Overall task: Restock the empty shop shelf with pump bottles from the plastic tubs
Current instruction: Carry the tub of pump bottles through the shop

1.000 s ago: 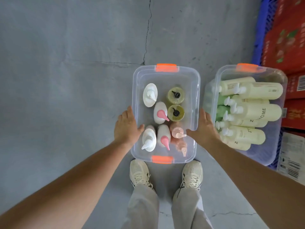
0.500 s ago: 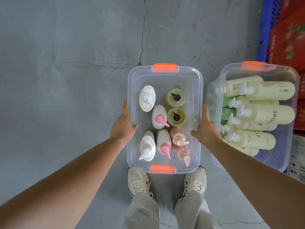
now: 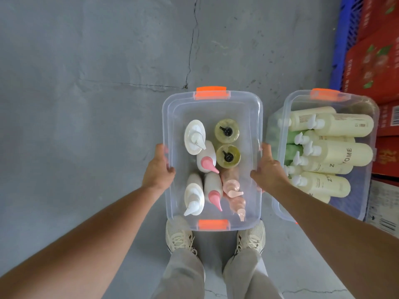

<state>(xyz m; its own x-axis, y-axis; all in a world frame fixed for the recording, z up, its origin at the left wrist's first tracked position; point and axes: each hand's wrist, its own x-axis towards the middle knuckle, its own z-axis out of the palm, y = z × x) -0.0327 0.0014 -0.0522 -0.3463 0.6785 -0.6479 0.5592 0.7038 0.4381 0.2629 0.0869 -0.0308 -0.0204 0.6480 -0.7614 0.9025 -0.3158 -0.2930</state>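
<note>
Your left hand and right hand clench the long rims of the clear tub above your shoes; its 8 pump bottles likely make it heavy, so carry it level.

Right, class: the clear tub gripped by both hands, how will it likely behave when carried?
Probably light for its size: the tub holds only eight bottles, with bare floor at its far end. That load may slide or tip, since they stand loose. The clear walls might flex where the left hand and right hand grip the rim.
</note>
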